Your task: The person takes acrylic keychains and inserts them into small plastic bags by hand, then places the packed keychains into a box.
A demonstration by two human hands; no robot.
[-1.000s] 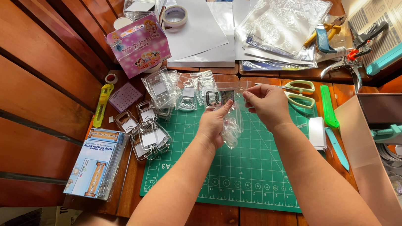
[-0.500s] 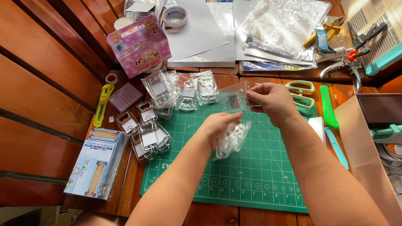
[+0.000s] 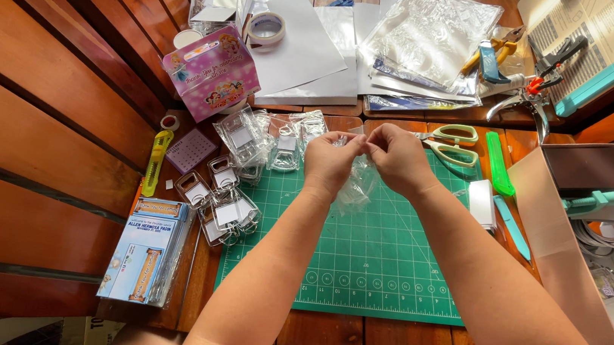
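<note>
- Stack of printed cards (image 3: 143, 250): at the far left edge of the table, lying flat, untouched.
- Yellow box cutter (image 3: 155, 161): just above the cards, beside a small purple dotted square (image 3: 190, 150).
- Clear plastic keychain cases (image 3: 224, 202): a heap at the left edge of the green cutting mat (image 3: 358, 269), with more above it near the pink gift box (image 3: 213, 71).
- Left hand (image 3: 331, 160): has moved up from lower over the mat to meet the other hand; fingertips pinched shut on the top of the small clear bag (image 3: 355, 189).
- Small clear bag: hangs crumpled below both hands, over the upper middle of the mat, lifted off it. A second ago it was stretched between hands held apart; now its mouth is gathered at one spot, which suggests it is being closed or opened there.
- Right hand (image 3: 400, 157): touching the left, fingers closed on the same top edge.
- Scissors (image 3: 451, 143): just right of the hands, idle.
- Cardboard box (image 3: 581, 239): far right, open.
</note>
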